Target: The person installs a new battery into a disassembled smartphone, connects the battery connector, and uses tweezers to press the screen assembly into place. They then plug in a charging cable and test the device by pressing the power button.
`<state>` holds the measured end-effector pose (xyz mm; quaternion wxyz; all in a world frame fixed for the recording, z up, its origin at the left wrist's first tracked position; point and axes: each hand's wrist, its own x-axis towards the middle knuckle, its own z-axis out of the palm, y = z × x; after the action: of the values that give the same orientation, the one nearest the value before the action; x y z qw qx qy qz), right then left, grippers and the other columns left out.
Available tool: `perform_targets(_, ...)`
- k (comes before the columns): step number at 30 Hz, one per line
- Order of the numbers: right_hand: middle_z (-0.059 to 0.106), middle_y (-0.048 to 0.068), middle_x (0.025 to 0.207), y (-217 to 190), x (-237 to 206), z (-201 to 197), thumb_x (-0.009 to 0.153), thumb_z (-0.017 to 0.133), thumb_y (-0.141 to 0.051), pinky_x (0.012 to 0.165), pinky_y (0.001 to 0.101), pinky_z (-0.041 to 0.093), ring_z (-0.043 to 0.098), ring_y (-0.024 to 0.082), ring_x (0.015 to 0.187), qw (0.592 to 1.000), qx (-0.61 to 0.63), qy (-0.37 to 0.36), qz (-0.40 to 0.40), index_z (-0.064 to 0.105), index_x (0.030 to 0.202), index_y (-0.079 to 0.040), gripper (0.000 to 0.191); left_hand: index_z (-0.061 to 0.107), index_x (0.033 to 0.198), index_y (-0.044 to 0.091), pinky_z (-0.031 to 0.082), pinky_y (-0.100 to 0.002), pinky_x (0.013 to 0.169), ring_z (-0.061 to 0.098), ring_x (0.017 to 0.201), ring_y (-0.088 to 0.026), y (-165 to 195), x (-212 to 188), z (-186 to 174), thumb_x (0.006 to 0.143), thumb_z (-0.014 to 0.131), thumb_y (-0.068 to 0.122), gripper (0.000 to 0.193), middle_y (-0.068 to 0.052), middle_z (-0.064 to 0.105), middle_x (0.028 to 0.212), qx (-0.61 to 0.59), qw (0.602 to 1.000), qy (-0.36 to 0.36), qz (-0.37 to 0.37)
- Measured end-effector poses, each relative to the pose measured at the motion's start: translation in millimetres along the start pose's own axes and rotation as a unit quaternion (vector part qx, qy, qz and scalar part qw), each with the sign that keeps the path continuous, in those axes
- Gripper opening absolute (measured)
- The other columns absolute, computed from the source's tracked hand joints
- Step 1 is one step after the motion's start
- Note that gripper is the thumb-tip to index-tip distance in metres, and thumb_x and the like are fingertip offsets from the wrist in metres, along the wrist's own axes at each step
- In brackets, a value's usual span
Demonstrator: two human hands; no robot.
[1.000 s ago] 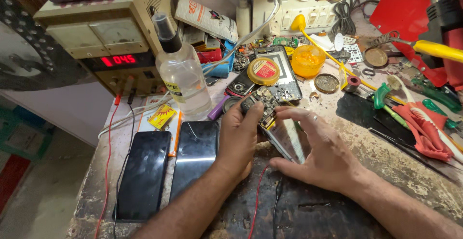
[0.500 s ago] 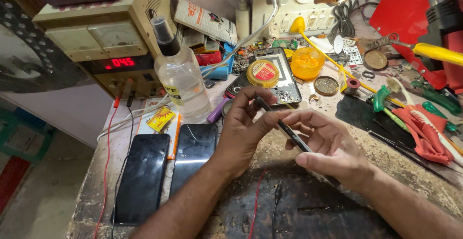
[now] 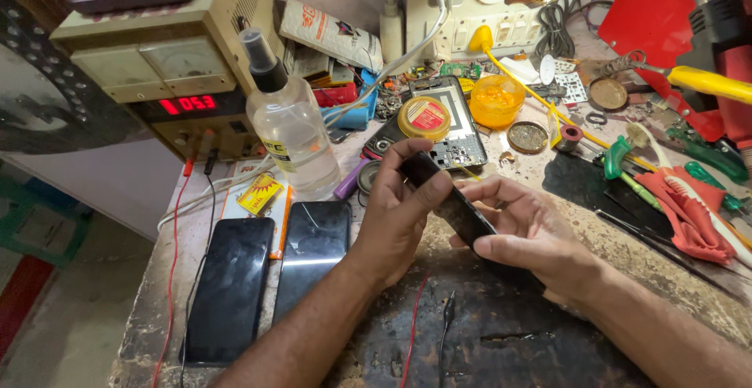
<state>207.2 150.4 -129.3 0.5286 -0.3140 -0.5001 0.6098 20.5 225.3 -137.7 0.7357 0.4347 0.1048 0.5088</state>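
A dark phone is held tilted on its edge above the worn black mat, gripped by both my hands. My left hand pinches its upper end with thumb and fingers. My right hand cradles its lower end from beneath, thumb along the side. Just behind them lies an opened phone frame with a round yellow-lidded tin on it.
Two black phones lie side by side at the left. A clear spray bottle and a beige power supply with red digits stand behind. Orange jar, red cloth, green-handled tools and red and black leads are about.
Both hands lifted the phone off the bench and turned it up on edge; the left hand shifted from pressing on top to pinching its upper end.
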Motion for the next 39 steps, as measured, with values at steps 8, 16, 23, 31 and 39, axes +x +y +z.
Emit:
perform_targets(8,0.068,0.012,0.121,-11,-5,-1,0.083,0.075,-0.008,0.091,0.033,0.056,0.07,0.017,0.1,1.0,0.006,0.016,0.015,0.053,0.133,-0.001,0.055,0.049,0.121,0.012,0.048,-0.031,0.088,0.056,0.099,-0.013,-6,18,23,0.085,0.082,0.016,0.049,-0.002,0.054,0.105,-0.059,0.996,0.055,-0.034)
perform_targets(16,0.063,0.01,0.124,-17,-4,-17,0.084,0.073,-0.01,0.101,0.0331,0.053,0.064,0.016,0.111,0.999,0.005,0.027,-0.039,0.05,0.132,-0.001,0.054,0.054,0.119,0.011,0.048,-0.03,0.087,0.055,0.096,-0.011,-27,47,40,0.084,0.083,0.015,0.046,0.0,0.055,0.105,-0.058,0.995,0.081,0.012)
perform_targets(23,0.051,0.011,0.131,-7,-6,-1,0.08,0.081,-0.004,0.105,0.0349,0.05,0.052,0.017,0.124,0.967,-0.183,0.033,-0.174,0.05,0.123,-0.003,0.053,0.042,0.142,0.01,0.047,-0.035,0.101,0.057,0.108,-0.017,-14,31,28,0.094,0.07,0.014,0.055,-0.006,0.055,0.111,-0.093,0.993,-0.065,0.021)
perform_targets(31,0.049,0.011,0.132,-14,-7,-3,0.075,0.088,-0.005,0.116,0.0394,0.05,0.049,0.02,0.14,0.926,-0.266,0.052,-0.262,0.048,0.11,-0.008,0.054,0.04,0.146,0.01,0.044,-0.04,0.112,0.056,0.119,-0.022,-8,33,31,0.095,0.077,0.029,0.066,-0.006,0.053,0.118,-0.099,0.986,-0.134,-0.004)
perform_targets(39,0.053,0.008,0.141,-19,-6,-8,0.073,0.088,-0.009,0.107,0.0369,0.052,0.053,0.017,0.136,0.939,-0.276,0.064,-0.194,0.061,0.127,-0.006,0.061,0.042,0.135,0.014,0.037,-0.045,0.119,0.055,0.11,-0.018,-15,35,39,0.097,0.076,0.031,0.054,-0.004,0.05,0.109,-0.122,0.986,-0.11,0.008)
